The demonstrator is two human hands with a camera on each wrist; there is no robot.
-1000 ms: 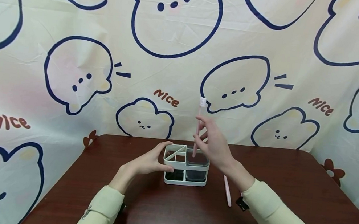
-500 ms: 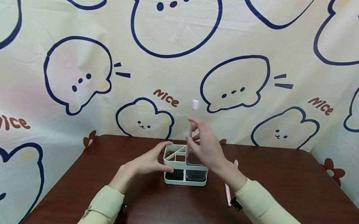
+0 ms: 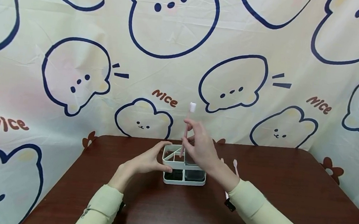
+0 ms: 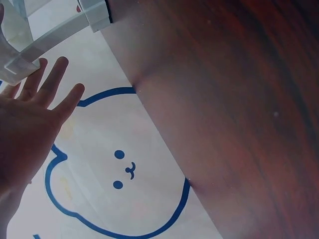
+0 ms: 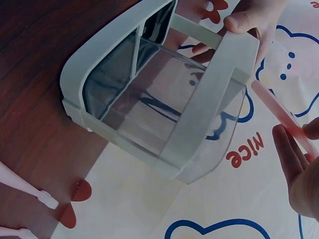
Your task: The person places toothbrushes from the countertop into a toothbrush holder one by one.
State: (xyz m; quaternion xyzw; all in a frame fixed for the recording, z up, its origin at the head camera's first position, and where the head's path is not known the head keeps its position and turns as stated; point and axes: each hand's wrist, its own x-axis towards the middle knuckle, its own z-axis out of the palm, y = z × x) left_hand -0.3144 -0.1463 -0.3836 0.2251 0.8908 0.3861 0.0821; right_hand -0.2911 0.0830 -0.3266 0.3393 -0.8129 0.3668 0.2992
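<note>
A pale green toothbrush holder [image 3: 190,167] stands on the table, with small divided compartments at its upper left and a clear cup [image 5: 167,94] in its right half. My left hand [image 3: 142,163] grips its left side, thumb in front and fingers toward the back. A pink toothbrush [image 3: 192,108] is pinched upright in my right hand [image 3: 202,149], white bristles on top. Its lower end overlaps the small compartments in the head view. In the right wrist view that handle end [image 5: 261,92] shows right at the holder's upper frame.
Two more pink toothbrushes lie on the brown table [image 3: 143,210] right of the holder: one toothbrush [image 3: 235,165] partly under my right forearm, another toothbrush [image 5: 17,232] beside it. A cloth backdrop [image 3: 66,122] with bear drawings hangs behind the table.
My right hand has carried the upright toothbrush leftward, from over the clear cup to over the small compartments. The toothbrushes on the table show more from behind the forearm. My left hand keeps its grip.
</note>
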